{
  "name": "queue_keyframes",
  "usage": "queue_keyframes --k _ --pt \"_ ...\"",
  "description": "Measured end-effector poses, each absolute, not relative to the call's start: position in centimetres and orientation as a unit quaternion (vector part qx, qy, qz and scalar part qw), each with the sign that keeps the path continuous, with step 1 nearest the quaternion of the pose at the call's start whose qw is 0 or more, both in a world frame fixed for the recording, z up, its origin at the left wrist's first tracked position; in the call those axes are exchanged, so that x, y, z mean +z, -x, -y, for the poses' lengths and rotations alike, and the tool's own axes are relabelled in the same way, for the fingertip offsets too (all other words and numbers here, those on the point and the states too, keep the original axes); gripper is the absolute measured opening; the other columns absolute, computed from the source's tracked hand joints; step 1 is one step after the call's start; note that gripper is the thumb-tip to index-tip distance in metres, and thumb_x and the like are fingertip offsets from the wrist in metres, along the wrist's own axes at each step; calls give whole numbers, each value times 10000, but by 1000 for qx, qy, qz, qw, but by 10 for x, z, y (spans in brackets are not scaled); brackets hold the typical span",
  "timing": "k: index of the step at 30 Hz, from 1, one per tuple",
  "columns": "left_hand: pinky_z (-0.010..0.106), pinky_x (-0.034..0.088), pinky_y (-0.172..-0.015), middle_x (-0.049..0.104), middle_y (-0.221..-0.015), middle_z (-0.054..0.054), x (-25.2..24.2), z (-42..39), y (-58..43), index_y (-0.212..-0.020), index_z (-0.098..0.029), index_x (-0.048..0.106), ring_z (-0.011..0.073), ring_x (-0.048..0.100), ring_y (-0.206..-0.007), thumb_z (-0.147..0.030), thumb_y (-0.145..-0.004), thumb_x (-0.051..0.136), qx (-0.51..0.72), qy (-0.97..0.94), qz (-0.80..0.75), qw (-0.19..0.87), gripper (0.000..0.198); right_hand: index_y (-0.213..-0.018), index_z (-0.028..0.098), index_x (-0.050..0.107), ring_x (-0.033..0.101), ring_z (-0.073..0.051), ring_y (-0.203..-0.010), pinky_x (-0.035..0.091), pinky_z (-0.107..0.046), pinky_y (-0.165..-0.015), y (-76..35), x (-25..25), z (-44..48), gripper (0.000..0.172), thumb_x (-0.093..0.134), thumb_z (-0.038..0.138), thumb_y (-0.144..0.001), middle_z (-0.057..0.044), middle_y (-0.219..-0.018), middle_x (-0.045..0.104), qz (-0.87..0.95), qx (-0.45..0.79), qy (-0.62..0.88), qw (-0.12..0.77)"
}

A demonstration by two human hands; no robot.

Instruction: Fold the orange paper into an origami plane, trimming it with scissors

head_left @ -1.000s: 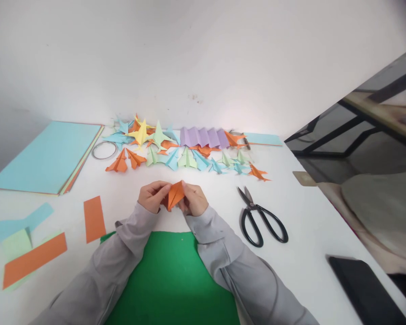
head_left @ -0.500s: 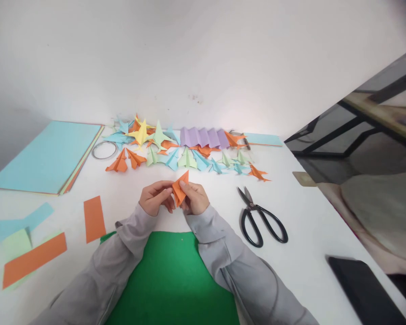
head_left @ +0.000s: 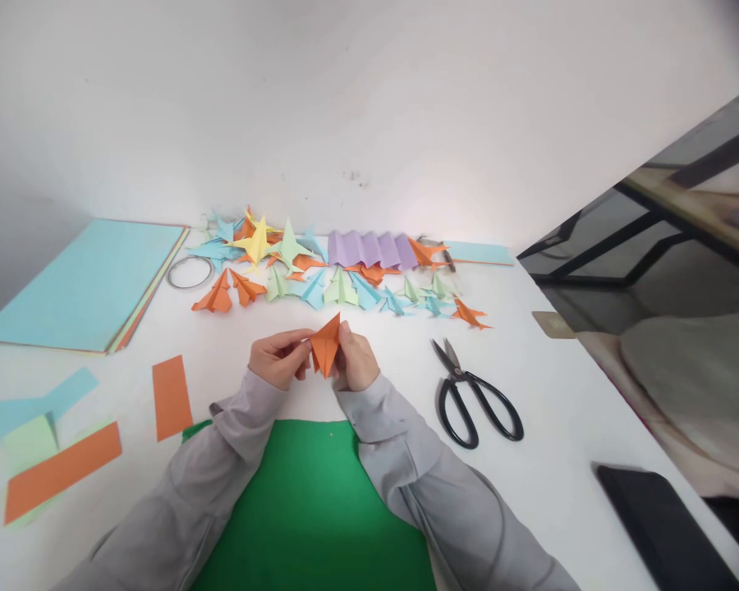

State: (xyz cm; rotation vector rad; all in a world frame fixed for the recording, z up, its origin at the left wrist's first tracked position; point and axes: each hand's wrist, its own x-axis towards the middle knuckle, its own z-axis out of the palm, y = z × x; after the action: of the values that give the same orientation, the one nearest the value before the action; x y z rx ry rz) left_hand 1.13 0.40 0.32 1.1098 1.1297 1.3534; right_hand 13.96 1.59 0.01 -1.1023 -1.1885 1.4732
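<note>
Between my two hands is a folded piece of orange paper (head_left: 326, 345), pointed at the top and held above the white table. My left hand (head_left: 278, 358) pinches its left corner with thumb and fingertips. On the other side, my right hand (head_left: 357, 358) grips the right edge, its thumb along the paper; some of its fingers are hidden behind. Just beyond the hands lie several folded paper figures, among them a light green one (head_left: 341, 289), an orange one (head_left: 470, 313) and a yellow one (head_left: 259, 241).
Black-handled scissors (head_left: 468, 390) lie at right, with a dark phone-like slab (head_left: 668, 525) nearer the corner. At left are a stack of coloured paper (head_left: 86, 279), a wire coil (head_left: 190, 273) and orange strips (head_left: 172, 398). Purple pleated paper (head_left: 373, 250) stands behind; a green mat (head_left: 320, 509) lies in front.
My right thumb has shifted from the front face of the orange paper to its right edge. The paper has turned and shows more of its face. My left hand has moved slightly left.
</note>
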Motion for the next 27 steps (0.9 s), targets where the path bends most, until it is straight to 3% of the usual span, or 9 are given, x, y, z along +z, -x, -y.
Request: queue_keyframes --k 2,7,10,15,23,27 --pt "179 394 -324 626 -493 -12 7 -1 -15 -805 -127 702 70 506 -332 -211 -674 634 585 -423 -476 503 170 -521 169 508 337 -69 -319 205 -231 -345 -140 -1 -17 605 365 712 -747 43 -330 391 487 588 441 471" --pt "192 427 -353 610 -464 -3 13 0 -16 -794 -118 703 111 570 -408 -229 -637 666 581 -418 -474 512 195 -753 172 544 330 -66 -288 188 -213 -308 -139 -4 -19 517 475 682 -713 68 -364 450 462 606 414 498" --pt "222 469 -382 657 -549 28 13 -2 -14 -814 -120 703 141 605 -479 -249 -586 721 561 -440 -452 536 263 -745 167 544 356 -66 -296 212 -207 -302 -138 -3 -18 509 475 671 -723 53 -392 485 462 603 412 502" --pt "209 481 -408 668 -611 8 12 -3 -18 -704 -140 709 77 538 -425 -260 -601 727 603 -414 -497 468 159 -731 168 554 393 -66 -324 285 -206 -331 -138 -1 -18 429 546 597 -724 50 -421 499 472 586 406 519" --pt "247 530 -574 709 -689 38 10 -4 -17 -676 -146 713 144 634 -624 -232 -576 740 615 -417 -496 449 135 -838 178 616 497 -88 -452 419 -226 -413 -140 -9 -24 339 730 401 -610 18 -595 602 477 582 391 530" --pt "242 507 -537 695 -636 33 8 -6 -16 -669 -141 673 128 617 -549 -229 -544 756 601 -409 -521 448 174 -968 205 582 550 -108 -545 430 -208 -414 -141 -12 -27 461 769 310 -561 9 -689 631 454 597 367 550"
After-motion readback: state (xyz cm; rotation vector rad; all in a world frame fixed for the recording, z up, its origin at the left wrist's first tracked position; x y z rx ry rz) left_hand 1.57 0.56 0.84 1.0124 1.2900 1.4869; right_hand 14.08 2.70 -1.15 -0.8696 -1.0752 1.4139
